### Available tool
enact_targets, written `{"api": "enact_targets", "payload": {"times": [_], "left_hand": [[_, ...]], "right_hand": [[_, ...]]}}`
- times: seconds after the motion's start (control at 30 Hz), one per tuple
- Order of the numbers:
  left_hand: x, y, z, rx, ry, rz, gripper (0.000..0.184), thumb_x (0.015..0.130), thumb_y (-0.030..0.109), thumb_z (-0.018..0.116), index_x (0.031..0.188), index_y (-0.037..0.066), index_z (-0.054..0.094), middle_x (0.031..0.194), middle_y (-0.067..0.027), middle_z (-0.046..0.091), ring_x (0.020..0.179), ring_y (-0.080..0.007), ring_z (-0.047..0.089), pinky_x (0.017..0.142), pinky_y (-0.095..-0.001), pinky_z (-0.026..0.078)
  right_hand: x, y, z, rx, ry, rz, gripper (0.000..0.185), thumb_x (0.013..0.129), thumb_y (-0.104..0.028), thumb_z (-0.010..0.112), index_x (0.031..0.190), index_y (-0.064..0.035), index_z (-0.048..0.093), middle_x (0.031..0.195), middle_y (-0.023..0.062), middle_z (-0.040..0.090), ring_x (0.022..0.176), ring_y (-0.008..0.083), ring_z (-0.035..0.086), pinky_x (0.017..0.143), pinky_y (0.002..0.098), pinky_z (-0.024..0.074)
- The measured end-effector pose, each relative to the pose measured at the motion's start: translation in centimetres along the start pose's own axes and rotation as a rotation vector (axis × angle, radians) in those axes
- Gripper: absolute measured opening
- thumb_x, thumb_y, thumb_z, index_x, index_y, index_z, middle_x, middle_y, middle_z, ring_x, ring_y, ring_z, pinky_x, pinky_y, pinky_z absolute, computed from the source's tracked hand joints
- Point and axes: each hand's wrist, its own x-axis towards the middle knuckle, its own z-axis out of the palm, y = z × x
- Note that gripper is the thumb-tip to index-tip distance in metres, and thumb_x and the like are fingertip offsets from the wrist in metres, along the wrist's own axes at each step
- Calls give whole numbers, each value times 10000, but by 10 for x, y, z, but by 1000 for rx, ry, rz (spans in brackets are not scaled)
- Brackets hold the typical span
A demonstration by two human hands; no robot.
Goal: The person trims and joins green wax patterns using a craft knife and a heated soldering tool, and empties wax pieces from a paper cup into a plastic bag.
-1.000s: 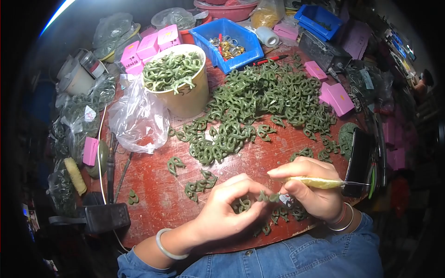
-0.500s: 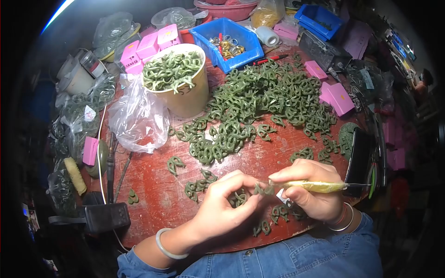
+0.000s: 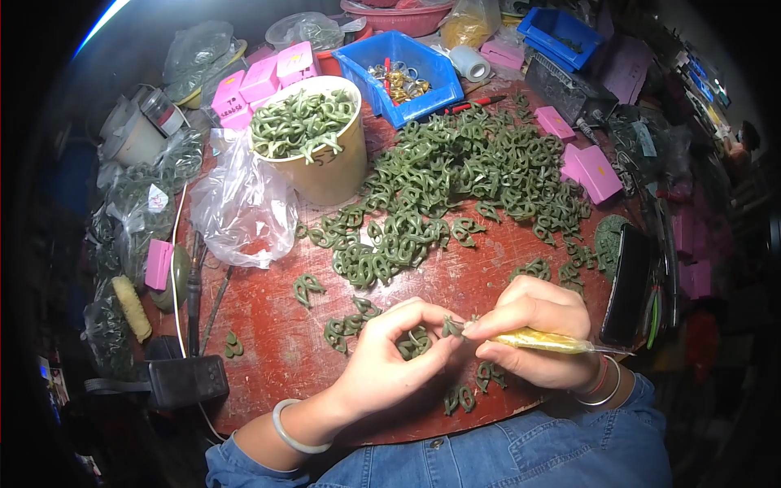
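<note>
My left hand (image 3: 390,354) is pinched near the table's front edge, holding a small green ring-shaped piece (image 3: 452,327) between thumb and fingertips. My right hand (image 3: 541,329) grips a slim tool with a yellow, wrapped-looking handle (image 3: 547,340) like a pen. Its thin rear end points right; the working tip is hidden by my fingers close to the held piece. Some similar green pieces (image 3: 490,374) lie on the table just below my hands, and others (image 3: 350,325) are left of my left hand. A large heap of them (image 3: 480,163) spreads beyond.
A cream bucket (image 3: 333,175) filled with green pieces stands at the back, beside a crumpled clear bag (image 3: 244,211). Behind are a blue bin (image 3: 439,77) with rings and pink boxes (image 3: 260,80). A dark phone-like slab (image 3: 626,285) stands right; a black box (image 3: 189,382) sits left.
My right hand has shifted slightly left, its fingertips now against the piece in my left hand. The tool's rear end has dipped lower. My left hand stays nearly in place.
</note>
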Motion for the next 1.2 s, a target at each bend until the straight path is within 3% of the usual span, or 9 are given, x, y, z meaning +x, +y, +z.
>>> {"api": "enact_targets", "payload": {"times": [0.07,0.13,0.17,0.27,0.33,0.67,0.73,1.0,1.2], "left_hand": [[0,-1,-1,-2,5,-10,178,858,45,695,1032,7,695,920,-44,668,842,-114,611,787,-266,493],[1,-5,-3,68,-42,64,186,915,54,666,1093,2,646,905,-23,662,695,-49,614,622,-197,504],[1,-6,-3,67,-42,64,186,915,54,666,1093,2,646,905,-23,662,695,-49,614,622,-197,504],[1,-7,-1,140,-43,122,171,901,48,674,1065,1,661,936,-36,669,779,-77,627,705,-231,514],[2,-7,1,139,1,153,188,828,59,714,1011,20,697,863,-60,651,816,-145,624,779,-282,497],[1,-8,1,175,-2,183,168,834,70,713,991,19,687,849,-74,642,803,-169,626,769,-300,497],[0,-5,-1,219,-64,127,190,857,36,690,1041,-7,677,987,-86,679,934,-152,636,866,-293,493],[1,-7,-1,233,-57,134,186,856,46,699,1031,-12,673,990,-96,683,946,-166,648,870,-304,496],[1,-7,-1,240,-39,162,175,861,55,707,1020,-12,675,985,-94,692,947,-161,652,870,-304,501]], "right_hand": [[-1,-1,-1,1,-4,11,227,772,-53,814,985,-77,741,812,60,655,696,176,635,597,291,500],[-1,-1,-1,1,-9,23,234,761,-56,824,979,-85,744,813,58,645,696,176,632,597,290,500],[-2,-2,-2,0,-18,33,234,755,-58,827,972,-87,745,813,58,639,696,176,630,597,290,501],[-1,-2,-2,-10,-38,27,230,752,-57,826,965,-81,741,813,62,636,700,180,631,599,291,505],[0,-2,-2,-18,-49,11,227,754,-55,821,964,-72,737,814,66,639,705,183,635,602,294,508],[-1,-1,-1,1,-56,-6,218,772,-30,785,978,-27,713,837,87,657,733,207,657,621,307,522],[-1,-1,0,4,-56,-1,215,774,-31,784,977,-27,712,838,87,657,736,208,657,624,308,522],[-2,-2,2,-24,-89,-20,264,749,-28,808,989,-33,696,839,96,650,742,243,656,653,330,523],[-2,0,7,-89,-46,-74,262,724,-64,845,954,-63,719,776,62,657,676,207,638,602,312,508]]}}
